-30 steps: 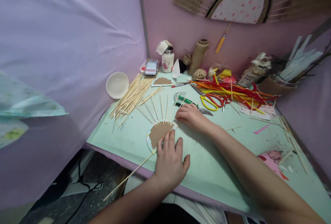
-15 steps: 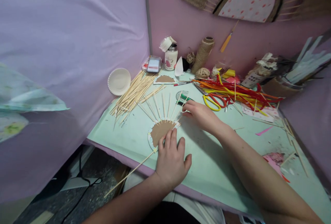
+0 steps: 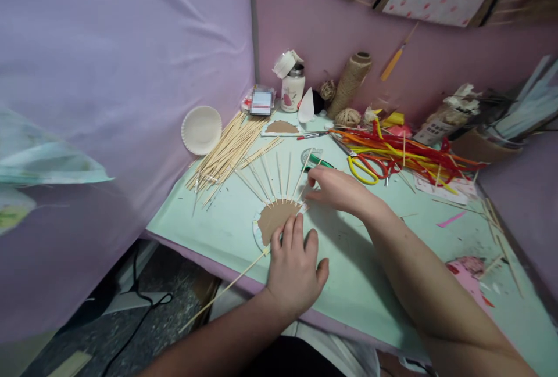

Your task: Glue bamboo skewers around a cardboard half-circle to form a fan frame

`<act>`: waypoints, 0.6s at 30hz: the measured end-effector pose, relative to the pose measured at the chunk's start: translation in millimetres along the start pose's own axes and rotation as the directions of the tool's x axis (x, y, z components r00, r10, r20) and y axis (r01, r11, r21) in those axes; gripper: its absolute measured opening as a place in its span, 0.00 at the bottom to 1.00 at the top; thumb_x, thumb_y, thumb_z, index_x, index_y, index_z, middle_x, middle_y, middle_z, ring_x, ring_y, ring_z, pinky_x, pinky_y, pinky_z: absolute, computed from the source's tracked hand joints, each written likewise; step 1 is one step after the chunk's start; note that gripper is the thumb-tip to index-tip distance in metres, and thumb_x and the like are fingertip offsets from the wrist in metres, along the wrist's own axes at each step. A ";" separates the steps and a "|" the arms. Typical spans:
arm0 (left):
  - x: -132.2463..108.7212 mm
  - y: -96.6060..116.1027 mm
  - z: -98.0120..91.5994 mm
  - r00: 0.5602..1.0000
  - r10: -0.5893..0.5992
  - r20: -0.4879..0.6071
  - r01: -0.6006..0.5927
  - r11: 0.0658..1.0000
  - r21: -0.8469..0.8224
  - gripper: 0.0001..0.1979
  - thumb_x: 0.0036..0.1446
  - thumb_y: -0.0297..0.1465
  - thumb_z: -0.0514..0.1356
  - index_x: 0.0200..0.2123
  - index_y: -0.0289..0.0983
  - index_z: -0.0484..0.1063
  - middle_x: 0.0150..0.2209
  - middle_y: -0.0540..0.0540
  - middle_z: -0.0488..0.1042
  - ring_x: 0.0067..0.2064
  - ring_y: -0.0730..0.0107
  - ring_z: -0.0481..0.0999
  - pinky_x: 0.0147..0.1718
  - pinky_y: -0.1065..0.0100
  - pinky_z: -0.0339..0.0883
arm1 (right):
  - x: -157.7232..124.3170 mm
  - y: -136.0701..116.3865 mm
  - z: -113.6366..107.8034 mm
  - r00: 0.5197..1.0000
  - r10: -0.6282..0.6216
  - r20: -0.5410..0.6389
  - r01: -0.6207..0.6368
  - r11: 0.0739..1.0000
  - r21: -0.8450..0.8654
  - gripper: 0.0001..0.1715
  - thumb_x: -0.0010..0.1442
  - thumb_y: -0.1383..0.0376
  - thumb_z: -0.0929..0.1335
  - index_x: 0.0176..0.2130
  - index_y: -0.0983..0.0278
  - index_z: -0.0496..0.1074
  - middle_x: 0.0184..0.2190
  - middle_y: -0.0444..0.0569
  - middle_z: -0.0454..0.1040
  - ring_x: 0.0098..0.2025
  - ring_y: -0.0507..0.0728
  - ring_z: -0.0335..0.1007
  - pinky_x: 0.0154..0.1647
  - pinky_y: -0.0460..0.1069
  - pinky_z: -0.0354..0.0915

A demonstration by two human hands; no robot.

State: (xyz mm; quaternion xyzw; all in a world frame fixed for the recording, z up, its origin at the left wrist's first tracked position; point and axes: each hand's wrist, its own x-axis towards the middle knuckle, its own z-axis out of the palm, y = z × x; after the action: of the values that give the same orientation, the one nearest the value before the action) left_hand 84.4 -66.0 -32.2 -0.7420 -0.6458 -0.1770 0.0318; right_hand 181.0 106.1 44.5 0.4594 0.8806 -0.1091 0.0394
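Note:
My left hand [image 3: 296,266] lies flat, fingers spread, pressing on a brown cardboard half-disc [image 3: 274,218] that sits on a paper plate half at the table's near edge. Several bamboo skewers [image 3: 279,176] fan out from under the half-disc. My right hand [image 3: 335,189] rests just right of the fan with its fingers curled at the rightmost skewer; what it pinches is hidden. One long skewer [image 3: 226,290] sticks out past the table edge toward the lower left.
A loose pile of skewers [image 3: 229,150] and a white paper plate [image 3: 201,129] lie at the left. Yellow-handled scissors [image 3: 364,169], red and orange strips [image 3: 410,153], twine spools [image 3: 349,83] and a small bottle [image 3: 293,89] crowd the back. The mint table [image 3: 357,272] meets purple cloth walls.
My right hand has shifted slightly up and right along the fan's right side. My left hand stays on the half-disc. The view has tilted a little.

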 end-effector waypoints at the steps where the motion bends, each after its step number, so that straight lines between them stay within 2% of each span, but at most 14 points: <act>1: -0.1 -0.1 -0.2 1.000 -0.001 -0.001 0.001 1.000 -0.001 0.23 0.60 0.42 0.59 0.54 0.35 0.70 0.65 0.31 0.63 0.66 0.47 0.61 0.58 0.47 0.58 | -0.6 -0.3 0.1 1.000 0.006 -0.007 -0.006 1.000 0.000 0.07 0.57 0.62 0.70 0.36 0.61 0.70 0.40 0.49 0.74 0.35 0.56 0.69 0.28 0.48 0.52; 8: 0.3 -0.6 0.3 1.000 0.001 0.013 0.000 1.000 -0.013 0.23 0.60 0.42 0.58 0.54 0.35 0.70 0.66 0.31 0.62 0.66 0.47 0.60 0.59 0.47 0.57 | -1.2 -4.1 4.8 0.999 0.052 -0.014 -0.052 0.999 0.007 0.07 0.54 0.62 0.70 0.35 0.61 0.68 0.38 0.48 0.70 0.32 0.54 0.66 0.25 0.49 0.49; 18: 0.3 -0.6 -1.4 1.000 0.000 0.012 0.001 1.000 -0.025 0.22 0.60 0.41 0.59 0.54 0.36 0.70 0.66 0.32 0.62 0.67 0.47 0.59 0.59 0.47 0.58 | -1.8 -11.2 4.2 0.998 0.066 0.004 -0.066 0.998 0.007 0.08 0.55 0.62 0.70 0.36 0.61 0.68 0.40 0.49 0.70 0.34 0.55 0.65 0.25 0.49 0.49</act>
State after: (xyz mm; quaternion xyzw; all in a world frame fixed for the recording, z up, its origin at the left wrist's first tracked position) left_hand 83.6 -66.1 -30.9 -0.7432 -0.6440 -0.1806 0.0186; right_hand 172.7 97.5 42.5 0.4880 0.8646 -0.1116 0.0428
